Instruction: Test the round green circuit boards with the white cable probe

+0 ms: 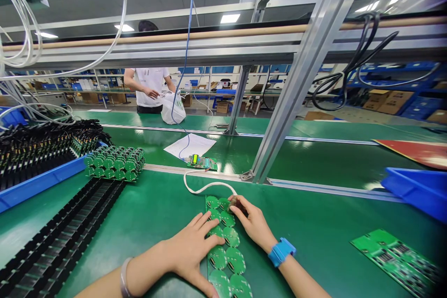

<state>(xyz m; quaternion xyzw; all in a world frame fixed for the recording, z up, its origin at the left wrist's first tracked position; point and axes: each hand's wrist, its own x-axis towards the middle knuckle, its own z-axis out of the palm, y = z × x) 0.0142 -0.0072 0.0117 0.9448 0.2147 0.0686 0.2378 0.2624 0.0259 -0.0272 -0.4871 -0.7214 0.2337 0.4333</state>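
A panel of round green circuit boards (235, 260) lies flat on the green work surface in front of me. My left hand (188, 249) rests on the panel's left side, fingers spread. Closed at the panel's far right corner, my right hand (253, 223) pinches a small brownish connector (233, 202) against one of the round boards; its underside is hidden by my fingers. A white cable (200, 191) runs from the connector to a small green board with a lit yellow-green display (194, 159).
Left are stacked round-board panels (115, 164), a black slotted rack (66, 237) and a blue tray (45, 178) of black-cabled boards. Right are another circuit board panel (396, 258) and a blue bin (419, 191). A metal post (296, 79) slants up ahead; a person (148, 86) stands beyond.
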